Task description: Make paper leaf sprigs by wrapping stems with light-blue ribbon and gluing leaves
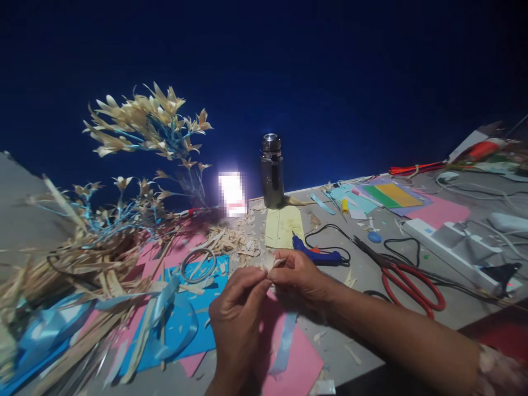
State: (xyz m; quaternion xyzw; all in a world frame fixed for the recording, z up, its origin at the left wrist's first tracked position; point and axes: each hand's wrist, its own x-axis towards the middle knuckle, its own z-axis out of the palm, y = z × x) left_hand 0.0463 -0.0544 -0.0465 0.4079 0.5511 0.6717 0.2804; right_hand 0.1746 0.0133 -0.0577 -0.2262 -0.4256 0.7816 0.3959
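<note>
My left hand (239, 308) and my right hand (303, 278) meet over the middle of the table. Between their fingertips is a small pale piece of dried husk (269, 260), pinched from both sides and partly hidden by the fingers. Just beyond my right hand lies a blue glue gun (319, 257), its nozzle near a pale yellow sheet (282, 226). Under my hands are a pink sheet (299, 352) and a strip of light blue ribbon (284, 346). Red-handled scissors (406, 280) rest to the right of my forearm's far side.
Blue-stemmed husk flowers (152, 121) rise at the left above loose dried husks (94, 269). A ribbon roll (198, 265) lies on a blue sheet (202, 319). At the back stand a dark flask (272, 173) and a bright light (231, 192). A white power strip (451, 256) with cables lies right.
</note>
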